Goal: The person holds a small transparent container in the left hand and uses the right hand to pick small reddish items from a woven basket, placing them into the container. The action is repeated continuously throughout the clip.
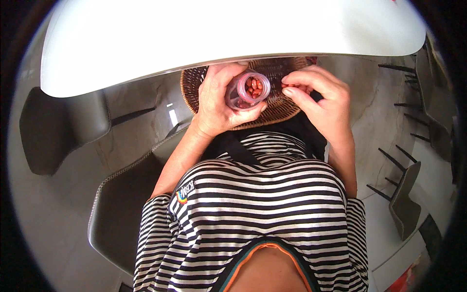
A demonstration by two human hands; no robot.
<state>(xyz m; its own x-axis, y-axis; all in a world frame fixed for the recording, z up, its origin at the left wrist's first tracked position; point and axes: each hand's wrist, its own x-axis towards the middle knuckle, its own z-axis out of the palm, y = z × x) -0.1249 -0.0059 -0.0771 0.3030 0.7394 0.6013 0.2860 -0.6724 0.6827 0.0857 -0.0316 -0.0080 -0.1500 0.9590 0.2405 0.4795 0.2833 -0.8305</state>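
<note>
My left hand (216,97) is wrapped round a clear plastic jar (234,99), tilted so its round mouth faces me. Reddish-brown nuts or beans (254,87) fill the jar up near its opening. To the right of the jar, my right hand (321,92) pinches a small reddish piece (286,85) of the same look between thumb and fingers. Both hands are above a brown woven basket (279,113) on my lap. The basket's far side passes under the table edge, and the jar and hands hide much of its inside.
A white table (233,34) with a curved edge lies just beyond my hands. I sit on a grey padded chair (121,204). Another grey chair (63,126) stands at the left, and more chairs (406,199) are at the right on the grey floor (53,219).
</note>
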